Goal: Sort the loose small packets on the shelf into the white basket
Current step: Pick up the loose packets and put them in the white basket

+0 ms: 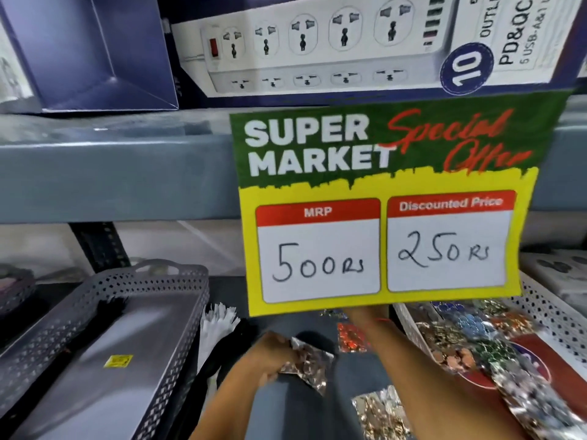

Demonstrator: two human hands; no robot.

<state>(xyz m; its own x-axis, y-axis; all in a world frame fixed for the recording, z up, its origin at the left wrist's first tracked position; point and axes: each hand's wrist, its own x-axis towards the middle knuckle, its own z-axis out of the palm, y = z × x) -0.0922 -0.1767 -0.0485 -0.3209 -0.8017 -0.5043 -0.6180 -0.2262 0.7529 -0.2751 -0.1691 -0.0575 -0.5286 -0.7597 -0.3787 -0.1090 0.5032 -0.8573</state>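
My left hand (pixel 272 355) is shut on a small packet of coppery sequins (pixel 307 365), held just above the blue-grey shelf (pixel 320 404). My right arm reaches forward across the shelf, and my right hand (pixel 365 312) is mostly hidden behind the hanging price sign, so its fingers are out of sight. A red packet (pixel 351 339) lies loose on the shelf near that hand. A gold packet (pixel 379 414) lies by the front edge. The white perforated basket (pixel 544 304) at the right holds several glittery packets (pixel 470 341).
A yellow-green price sign (pixel 386 204) hangs from the upper shelf and blocks the back of the lower shelf. A grey perforated basket (pixel 133 281) with a flat silver box stands at the left. White and black tassel-like items (pixel 219 322) lie between it and my left hand.
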